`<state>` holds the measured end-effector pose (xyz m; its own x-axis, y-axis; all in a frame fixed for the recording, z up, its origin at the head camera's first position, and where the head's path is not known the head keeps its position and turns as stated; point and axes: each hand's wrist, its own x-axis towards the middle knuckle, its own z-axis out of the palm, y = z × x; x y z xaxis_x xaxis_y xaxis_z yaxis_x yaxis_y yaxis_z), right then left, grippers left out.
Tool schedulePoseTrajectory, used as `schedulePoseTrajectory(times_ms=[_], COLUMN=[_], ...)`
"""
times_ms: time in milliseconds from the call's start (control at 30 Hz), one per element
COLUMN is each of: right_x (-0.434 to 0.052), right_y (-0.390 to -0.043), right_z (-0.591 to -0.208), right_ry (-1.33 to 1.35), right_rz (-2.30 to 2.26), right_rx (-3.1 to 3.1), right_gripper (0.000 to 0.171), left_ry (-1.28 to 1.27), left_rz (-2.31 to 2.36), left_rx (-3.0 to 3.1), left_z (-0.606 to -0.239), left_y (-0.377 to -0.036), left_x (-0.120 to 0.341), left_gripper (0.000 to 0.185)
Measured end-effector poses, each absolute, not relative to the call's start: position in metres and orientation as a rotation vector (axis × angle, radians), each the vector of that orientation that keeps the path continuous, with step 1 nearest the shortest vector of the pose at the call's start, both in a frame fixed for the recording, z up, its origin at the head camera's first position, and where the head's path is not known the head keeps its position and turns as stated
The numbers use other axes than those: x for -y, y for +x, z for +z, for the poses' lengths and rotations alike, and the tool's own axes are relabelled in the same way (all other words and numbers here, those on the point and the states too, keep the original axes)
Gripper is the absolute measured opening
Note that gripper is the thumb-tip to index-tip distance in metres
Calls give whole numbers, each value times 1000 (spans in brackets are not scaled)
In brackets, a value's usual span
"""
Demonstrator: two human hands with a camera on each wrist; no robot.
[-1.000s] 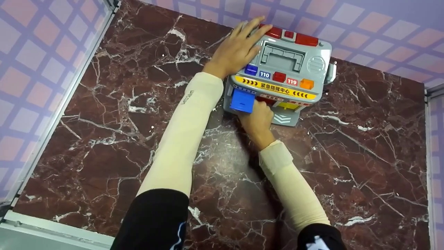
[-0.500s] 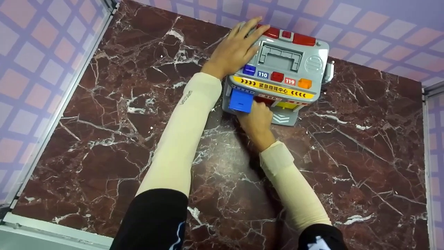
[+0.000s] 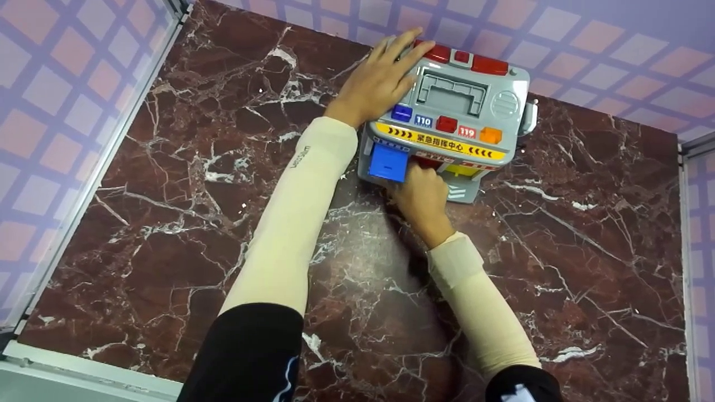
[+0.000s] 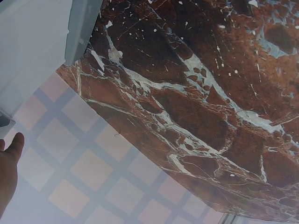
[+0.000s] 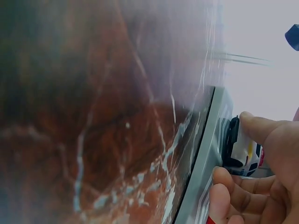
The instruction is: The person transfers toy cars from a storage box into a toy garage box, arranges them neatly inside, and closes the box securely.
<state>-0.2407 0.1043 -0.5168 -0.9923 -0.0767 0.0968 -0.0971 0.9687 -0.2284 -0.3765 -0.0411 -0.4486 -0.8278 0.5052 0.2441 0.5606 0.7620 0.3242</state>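
Note:
A grey toy emergency station (image 3: 511, 92) stands near the back wall, its yellow sign reading 紧急指挥中心. My left hand (image 3: 377, 84) rests with spread fingers on its upper left side. In the left wrist view only part of the left hand (image 4: 7, 168) shows at the edge. At the station's front, beside a raised blue garage door (image 3: 388, 162), my right hand (image 3: 423, 195) is low with curled fingers. The right wrist view shows the right hand (image 5: 275, 158) pinching a small white toy car (image 5: 241, 148) with dark wheels, over the station's grey base (image 5: 212, 144).
Red-brown marble tabletop (image 3: 195, 240) lies under the station. A checkered wall panel (image 3: 597, 56) rises close behind it, and others flank the table. A grey handle-like part (image 3: 530, 117) juts from the station's right side.
My right hand has shifted slightly to the right and down, away from the blue door. The left hand keeps its place on the station.

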Motion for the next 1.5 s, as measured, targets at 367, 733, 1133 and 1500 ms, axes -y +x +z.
schedulePoseTrajectory(times_ms=[367, 733, 1133, 1500], right_x=[-103, -105, -106, -107], right_y=[-246, -253, -257, -259], right_z=[-516, -520, -520, -521], right_ry=[109, 129, 84, 95], right_rz=[333, 314, 302, 292], right_rx=[3035, 3068, 3108, 3129], right_gripper=[38, 28, 21, 16], left_ry=[-851, -866, -862, -864], left_rz=[-581, -571, -567, -573], left_rx=[2811, 2796, 2801, 2804], left_z=[-448, -449, -451, -449], left_y=[-376, -376, -377, -377], left_x=[41, 40, 41, 41], left_gripper=[53, 53, 53, 53])
